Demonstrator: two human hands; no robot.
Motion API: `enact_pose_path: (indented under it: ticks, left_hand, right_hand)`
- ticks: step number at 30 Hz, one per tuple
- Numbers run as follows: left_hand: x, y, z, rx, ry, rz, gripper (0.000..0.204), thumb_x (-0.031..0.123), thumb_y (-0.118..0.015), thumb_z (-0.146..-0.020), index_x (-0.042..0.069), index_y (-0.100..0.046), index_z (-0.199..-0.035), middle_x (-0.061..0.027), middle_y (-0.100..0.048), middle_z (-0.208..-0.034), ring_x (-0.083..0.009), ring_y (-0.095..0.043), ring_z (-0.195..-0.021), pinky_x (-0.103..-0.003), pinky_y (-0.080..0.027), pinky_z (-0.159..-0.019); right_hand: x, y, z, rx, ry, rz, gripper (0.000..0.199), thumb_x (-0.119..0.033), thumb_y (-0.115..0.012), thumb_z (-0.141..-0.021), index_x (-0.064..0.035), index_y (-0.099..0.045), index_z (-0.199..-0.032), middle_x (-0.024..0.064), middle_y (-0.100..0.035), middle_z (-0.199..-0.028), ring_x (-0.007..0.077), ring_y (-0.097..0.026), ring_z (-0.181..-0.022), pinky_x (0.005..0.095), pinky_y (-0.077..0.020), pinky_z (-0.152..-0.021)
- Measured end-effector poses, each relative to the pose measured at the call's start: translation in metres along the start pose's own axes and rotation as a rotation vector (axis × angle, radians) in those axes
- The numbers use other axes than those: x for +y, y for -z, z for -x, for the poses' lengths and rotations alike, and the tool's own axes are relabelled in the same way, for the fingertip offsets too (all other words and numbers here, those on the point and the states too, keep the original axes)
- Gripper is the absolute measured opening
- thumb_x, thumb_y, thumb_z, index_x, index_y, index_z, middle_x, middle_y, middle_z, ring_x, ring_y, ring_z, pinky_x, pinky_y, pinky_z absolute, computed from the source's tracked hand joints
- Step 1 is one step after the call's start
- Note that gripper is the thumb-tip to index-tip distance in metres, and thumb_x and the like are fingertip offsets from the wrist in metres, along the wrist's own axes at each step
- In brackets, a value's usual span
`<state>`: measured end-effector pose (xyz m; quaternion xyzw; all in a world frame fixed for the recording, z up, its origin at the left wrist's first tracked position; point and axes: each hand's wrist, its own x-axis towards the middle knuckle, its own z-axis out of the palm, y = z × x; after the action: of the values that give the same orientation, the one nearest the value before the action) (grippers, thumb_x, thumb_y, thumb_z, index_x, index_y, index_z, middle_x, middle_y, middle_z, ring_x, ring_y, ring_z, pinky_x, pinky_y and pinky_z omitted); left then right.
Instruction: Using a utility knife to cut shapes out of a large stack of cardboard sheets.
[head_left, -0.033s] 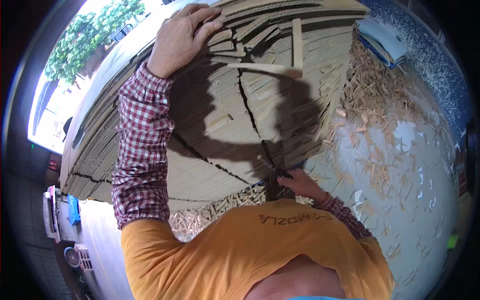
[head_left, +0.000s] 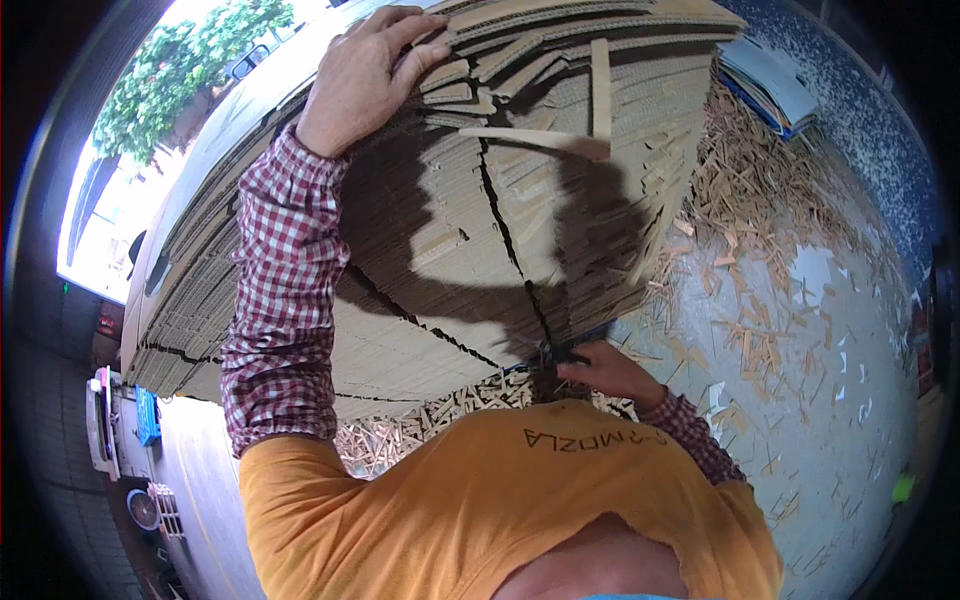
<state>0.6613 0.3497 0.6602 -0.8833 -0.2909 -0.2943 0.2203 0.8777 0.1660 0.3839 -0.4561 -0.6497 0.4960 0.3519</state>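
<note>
Big stack [head_left: 450, 230] of flat cardboard sheets, tilted/leaning, filling the space between both hands. Left hand [head_left: 365, 75] up top, fingers spread wide and curled over the upper edge of the stack, pressing on it. Right hand [head_left: 605, 370] down low at the bottom corner, fingers closed around something dark, prob a strap or cord [head_left: 560, 352]; can't tell exactly what, too small and shadowed. Loose strip [head_left: 600, 85] of cardboard lying on the stack just right of the left hand. Floor [head_left: 800, 400] right of the right hand littered w/ cardboard offcuts and scraps [head_left: 760, 200]. Blue-edged pile [head_left: 770, 85] farther off, beyond the stack.

Risks imo:
- sheets already split into bundles w/ visible gaps, so top layers could slide out from under the left hand if the tilt grows, only fingertips hooked over the edge
- whole stack resting on one low corner near the right hand, could drop on fingers if that grip lets go
- scraps underfoot = slippery, bad combo w/ a heavy load
- sheet edges + bare hands = cuts
</note>
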Motion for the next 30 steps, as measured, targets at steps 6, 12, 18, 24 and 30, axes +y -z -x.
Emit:
enact_pose_path:
  ticks: [6, 12, 18, 24, 30]
  left_hand:
    - [0.021, 0.018, -0.002, -0.079, 0.135, 0.136, 0.028, 0.018, -0.053, -0.087, -0.002, -0.062, -0.105, -0.0206, -0.057, -0.11, -0.0349, -0.055, -0.101, -0.038, -0.044, -0.087]
    - [0.012, 0.012, -0.004, -0.041, 0.045, 0.222, 0.026, 0.015, -0.05, -0.089, -0.003, -0.062, -0.103, -0.0206, -0.058, -0.109, -0.0344, -0.055, -0.102, -0.038, -0.043, -0.089]
    - [0.007, 0.013, 0.0, -0.042, 0.185, 0.31, 0.024, 0.012, -0.048, -0.09, -0.004, -0.062, -0.1, -0.0206, -0.059, -0.106, -0.0336, -0.057, -0.096, -0.037, -0.045, -0.084]
    - [-0.011, 0.006, 0.027, 0.084, 0.01, 0.275, 0.037, 0.034, -0.059, -0.085, 0.008, -0.061, -0.11, -0.0093, -0.059, -0.11, -0.025, -0.06, -0.091, -0.04, -0.046, -0.081]
    - [0.011, -0.029, 0.046, 0.314, -0.171, -0.278, 0.031, 0.012, -0.071, -0.072, 0.01, -0.062, -0.102, -0.0039, -0.059, -0.098, -0.0217, -0.054, -0.092, -0.035, -0.045, -0.076]
  right_hand:
    - [-0.12, 0.055, -0.044, 0.113, 0.301, 0.043, 0.032, -0.033, -0.055, -0.09, -0.001, -0.058, -0.094, -0.0021, -0.046, -0.061, 0.0054, -0.042, -0.058, 0.0254, -0.0366, -0.053]
    - [-0.16, 0.072, -0.093, 0.129, 0.196, 0.152, 0.035, -0.031, -0.052, -0.092, 0.0006, -0.063, -0.097, -0.0031, -0.053, -0.069, 0.0062, -0.044, -0.063, 0.0257, -0.038, -0.056]
    - [-0.07, -0.002, -0.052, 0.021, 0.098, 0.27, 0.047, -0.045, -0.055, -0.085, 0.0002, -0.061, -0.095, 0.0078, -0.057, -0.068, 0.0147, -0.053, -0.066, 0.0301, -0.044, -0.06]
    - [-0.065, 0.022, -0.02, -0.063, 0.198, 0.008, 0.034, -0.034, -0.056, -0.088, 0.0007, -0.059, -0.09, 0.0019, -0.052, -0.065, 0.008, -0.045, -0.062, 0.0276, -0.0393, -0.056]
    - [-0.12, 0.058, -0.064, 0.18, 0.048, 0.028, 0.037, -0.034, -0.055, -0.089, -0.0017, -0.052, -0.072, -0.0053, -0.033, -0.058, 0.0039, -0.032, -0.055, 0.0251, -0.0275, -0.047]
